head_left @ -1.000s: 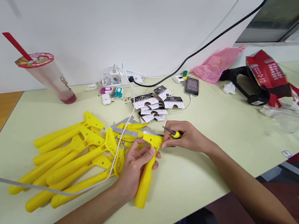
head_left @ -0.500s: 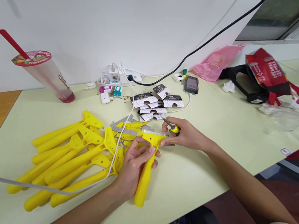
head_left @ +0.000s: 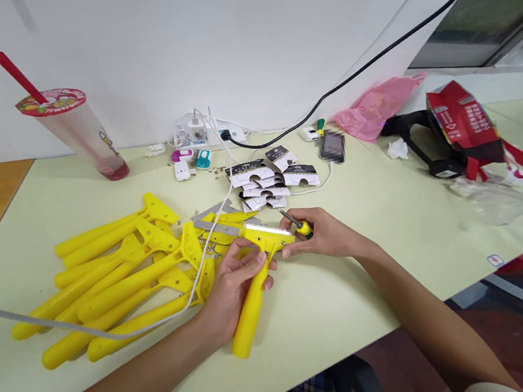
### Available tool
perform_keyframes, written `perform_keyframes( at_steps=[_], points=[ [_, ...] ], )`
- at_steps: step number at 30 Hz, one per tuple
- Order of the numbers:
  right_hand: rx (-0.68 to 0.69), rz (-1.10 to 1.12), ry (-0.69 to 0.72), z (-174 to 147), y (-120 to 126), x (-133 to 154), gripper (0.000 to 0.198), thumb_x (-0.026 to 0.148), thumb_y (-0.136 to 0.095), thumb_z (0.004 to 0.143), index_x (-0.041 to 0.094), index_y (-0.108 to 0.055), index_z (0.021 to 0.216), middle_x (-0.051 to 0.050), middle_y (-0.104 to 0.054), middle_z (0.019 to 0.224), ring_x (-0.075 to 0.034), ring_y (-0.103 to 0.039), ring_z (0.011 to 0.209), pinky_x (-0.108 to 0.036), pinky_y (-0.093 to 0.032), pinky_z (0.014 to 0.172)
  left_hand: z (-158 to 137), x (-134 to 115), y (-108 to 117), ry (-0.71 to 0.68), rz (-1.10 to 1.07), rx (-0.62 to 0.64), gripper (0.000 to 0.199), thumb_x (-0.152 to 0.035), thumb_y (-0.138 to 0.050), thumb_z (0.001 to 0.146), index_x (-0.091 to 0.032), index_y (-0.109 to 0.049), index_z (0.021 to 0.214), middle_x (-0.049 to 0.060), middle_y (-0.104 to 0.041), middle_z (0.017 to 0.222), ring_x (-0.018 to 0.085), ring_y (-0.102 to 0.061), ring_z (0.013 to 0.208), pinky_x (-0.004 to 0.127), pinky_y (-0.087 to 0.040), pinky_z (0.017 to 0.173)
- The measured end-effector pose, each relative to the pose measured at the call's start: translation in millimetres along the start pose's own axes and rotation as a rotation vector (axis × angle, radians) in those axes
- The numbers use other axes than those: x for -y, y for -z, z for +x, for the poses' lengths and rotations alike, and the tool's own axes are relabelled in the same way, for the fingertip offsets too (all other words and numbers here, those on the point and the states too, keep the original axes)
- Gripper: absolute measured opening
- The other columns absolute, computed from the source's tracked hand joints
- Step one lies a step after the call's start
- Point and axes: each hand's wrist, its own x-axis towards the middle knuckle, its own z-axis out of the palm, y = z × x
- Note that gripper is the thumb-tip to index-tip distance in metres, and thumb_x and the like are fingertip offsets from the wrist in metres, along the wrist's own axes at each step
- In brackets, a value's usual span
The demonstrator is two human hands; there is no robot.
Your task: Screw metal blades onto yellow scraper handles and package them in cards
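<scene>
A yellow scraper (head_left: 253, 310) with a metal blade along its head is gripped near the neck by my left hand (head_left: 238, 279), its handle slanting down toward me. My right hand (head_left: 325, 232) has a screwdriver (head_left: 303, 228) with a yellow and dark green handle tucked in its fingers, the tip pointing up and left. The thumb of that hand is at the right end of the scraper head. Left of my hands lies a pile of yellow scraper handles (head_left: 130, 281). Just beyond the held scraper are loose blades (head_left: 219, 225), yellow head plates (head_left: 235, 216) and small screws (head_left: 211, 250).
Folded black-and-white cards (head_left: 264, 185) are stacked behind my hands. A white cable crosses the handles. Along the wall stand a drink cup (head_left: 76, 137), a power strip (head_left: 234, 137) and chargers (head_left: 182, 170). A pink bag (head_left: 380, 108) and a red bag (head_left: 463, 119) lie at right.
My right thumb and fingers have shifted slightly at the blade end, so more of the scraper head shows. The whole view has moved a little; the left hand keeps its hold.
</scene>
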Motion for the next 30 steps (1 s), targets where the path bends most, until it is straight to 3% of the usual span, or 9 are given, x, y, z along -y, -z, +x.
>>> perform_keyframes(
  at_steps=[3,8,12,18,30],
  points=[
    [0.043,0.027,0.007,-1.8,3.4,0.8,0.043,0.051,-0.093,0.079,0.021,-0.07,0.099,0.005,-0.048,0.074,-0.011,-0.039,0.066,-0.028,-0.03,0.059,-0.6,-1.1,-1.2,0.002,-0.009,-0.007,0.036,-0.02,-0.09,0.083,-0.022,-0.06,0.103,0.004,-0.067,0.101,0.015,-0.065,0.085,0.023,-0.049,0.06],
    [0.08,0.075,0.052,-2.7,6.4,2.3,0.036,0.051,-0.08,0.094,0.019,-0.076,0.111,0.0,-0.063,0.083,-0.013,-0.049,0.069,-0.027,-0.037,0.059,-1.5,-2.2,-2.5,0.008,-0.027,-0.021,0.038,-0.021,-0.092,0.08,-0.021,-0.062,0.102,0.003,-0.066,0.097,0.015,-0.065,0.084,0.022,-0.049,0.058],
    [0.053,0.124,0.042,-1.3,5.7,0.5,0.048,0.05,-0.086,0.088,0.019,-0.079,0.123,0.0,-0.062,0.079,-0.012,-0.048,0.064,-0.025,-0.037,0.051,-1.8,-2.4,-2.8,0.006,-0.022,-0.024,0.037,-0.021,-0.092,0.08,-0.021,-0.062,0.102,0.003,-0.066,0.098,0.015,-0.065,0.084,0.022,-0.049,0.058],
    [0.055,0.205,-0.053,-1.4,5.1,-2.9,0.059,0.049,-0.098,0.073,0.018,-0.084,0.121,0.003,-0.059,0.068,-0.01,-0.044,0.057,-0.023,-0.036,0.041,-2.6,-2.7,-2.5,-0.005,-0.007,-0.008,0.034,-0.02,-0.09,0.082,-0.02,-0.063,0.103,0.004,-0.066,0.101,0.016,-0.066,0.084,0.022,-0.049,0.057],
    [0.029,0.279,-0.035,0.4,0.7,-5.7,0.055,0.048,-0.103,0.064,0.018,-0.089,0.108,0.005,-0.054,0.063,-0.007,-0.036,0.053,-0.023,-0.032,0.042,-4.3,-0.9,-2.2,-0.028,0.028,-0.002,0.033,-0.02,-0.088,0.084,-0.02,-0.059,0.1,0.003,-0.065,0.096,0.015,-0.066,0.079,0.022,-0.048,0.054]
  ],
)
